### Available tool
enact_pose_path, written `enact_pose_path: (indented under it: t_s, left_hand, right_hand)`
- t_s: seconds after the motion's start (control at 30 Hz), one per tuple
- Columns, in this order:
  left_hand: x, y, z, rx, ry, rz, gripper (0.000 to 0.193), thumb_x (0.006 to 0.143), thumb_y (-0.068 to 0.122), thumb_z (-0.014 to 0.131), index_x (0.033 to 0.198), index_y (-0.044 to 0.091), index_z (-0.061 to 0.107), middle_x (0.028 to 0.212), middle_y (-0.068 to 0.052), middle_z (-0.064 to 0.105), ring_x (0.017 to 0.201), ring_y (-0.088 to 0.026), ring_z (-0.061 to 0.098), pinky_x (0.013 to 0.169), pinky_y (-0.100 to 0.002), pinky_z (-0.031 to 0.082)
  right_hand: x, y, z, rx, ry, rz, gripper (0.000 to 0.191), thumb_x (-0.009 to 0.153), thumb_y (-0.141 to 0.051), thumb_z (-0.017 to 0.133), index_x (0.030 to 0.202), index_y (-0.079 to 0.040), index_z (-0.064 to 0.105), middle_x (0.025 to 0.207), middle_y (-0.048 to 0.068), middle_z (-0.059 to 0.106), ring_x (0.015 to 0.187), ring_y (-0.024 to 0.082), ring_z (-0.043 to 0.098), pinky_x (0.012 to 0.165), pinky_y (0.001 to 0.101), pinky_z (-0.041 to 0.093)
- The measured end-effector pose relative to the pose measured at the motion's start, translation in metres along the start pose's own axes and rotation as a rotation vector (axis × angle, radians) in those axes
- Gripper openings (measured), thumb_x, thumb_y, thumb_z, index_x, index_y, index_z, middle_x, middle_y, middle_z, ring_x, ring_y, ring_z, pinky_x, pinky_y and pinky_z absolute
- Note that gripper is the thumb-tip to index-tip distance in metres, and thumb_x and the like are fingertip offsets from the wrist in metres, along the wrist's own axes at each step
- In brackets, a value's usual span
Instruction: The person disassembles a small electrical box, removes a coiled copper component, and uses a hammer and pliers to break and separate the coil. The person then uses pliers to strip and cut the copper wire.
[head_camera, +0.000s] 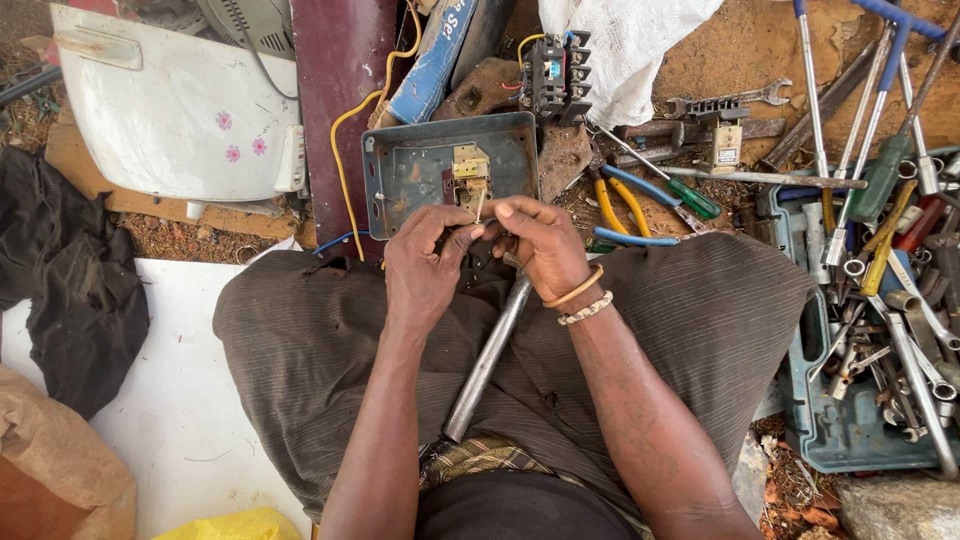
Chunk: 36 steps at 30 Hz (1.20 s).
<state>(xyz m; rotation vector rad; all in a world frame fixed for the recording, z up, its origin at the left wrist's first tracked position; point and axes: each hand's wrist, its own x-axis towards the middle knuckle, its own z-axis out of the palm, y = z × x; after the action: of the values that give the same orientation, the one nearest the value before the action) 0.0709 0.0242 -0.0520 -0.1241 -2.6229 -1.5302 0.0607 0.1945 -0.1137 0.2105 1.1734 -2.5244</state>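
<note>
two hands meet over the lap: left hand (425, 262) and right hand (540, 245) both pinch closed on a small brass part (481, 206), at the near edge of a grey metal tray (410, 170); the brass fitting (470, 165) is partly dismantled. a steel pipe (487, 360) lies across the lap.

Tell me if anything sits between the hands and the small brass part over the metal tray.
Nothing visible does. The left hand and right hand already pinch the brass part at their fingertips, above the tray.

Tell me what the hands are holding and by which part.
Both hands, left and right, pinch something small between their fingertips at the near edge of the grey metal tray; what it is cannot be told.
</note>
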Motion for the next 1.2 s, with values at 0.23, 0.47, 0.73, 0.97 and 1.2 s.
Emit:
enact_pose_path:
  t_s: [0.23,0.47,0.73,0.97,1.2]
  left_hand:
    - [-0.001,-0.016,0.005,-0.221,-0.125,-0.190,0.020,0.092,0.019,0.078,0.104,0.003,0.075,0.093,-0.002,0.077,0.085,-0.006,0.066,0.078,-0.025,0.055]
    - [-0.004,-0.038,0.009,-0.493,-0.040,-0.283,0.022,0.094,0.021,0.077,0.107,0.004,0.075,0.093,-0.003,0.076,0.084,-0.008,0.066,0.076,-0.025,0.055]
    - [-0.012,-0.039,0.019,-0.451,0.024,-0.141,0.017,0.095,0.013,0.076,0.107,0.003,0.072,0.105,-0.005,0.074,0.093,-0.011,0.069,0.082,-0.024,0.058]
    - [-0.013,0.004,0.022,-0.221,0.128,-0.090,0.018,0.095,0.010,0.075,0.109,0.002,0.069,0.104,-0.009,0.075,0.090,-0.017,0.074,0.077,-0.030,0.058]
    - [-0.053,-0.045,-0.051,0.135,0.169,0.094,0.019,0.091,0.013,0.076,0.108,0.008,0.070,0.105,-0.011,0.073,0.093,-0.029,0.073,0.079,-0.037,0.058]
  right_hand:
    - [0.004,0.007,-0.005,-0.027,0.065,-0.095,0.024,0.101,-0.014,0.070,0.118,0.002,0.073,0.102,0.011,0.075,0.087,0.016,0.068,0.074,0.0285,0.054]
    - [0.005,0.000,-0.004,0.218,-0.001,-0.041,0.033,0.104,-0.008,0.059,0.134,0.004,0.061,0.125,0.021,0.069,0.109,0.026,0.069,0.095,0.0405,0.059]
    - [0.007,-0.005,0.011,0.283,-0.109,-0.039,0.054,0.098,0.002,0.055,0.150,0.002,0.043,0.149,0.025,0.054,0.141,0.034,0.053,0.116,0.0447,0.047]
    - [0.007,0.006,0.021,0.239,-0.072,-0.048,0.060,0.098,0.003,0.058,0.155,-0.001,0.040,0.152,0.022,0.053,0.143,0.027,0.049,0.112,0.0336,0.045]
    - [-0.006,0.003,0.045,0.158,-0.305,-0.085,0.066,0.098,-0.023,0.065,0.156,-0.007,0.038,0.156,0.018,0.052,0.147,0.033,0.048,0.121,0.0479,0.043]
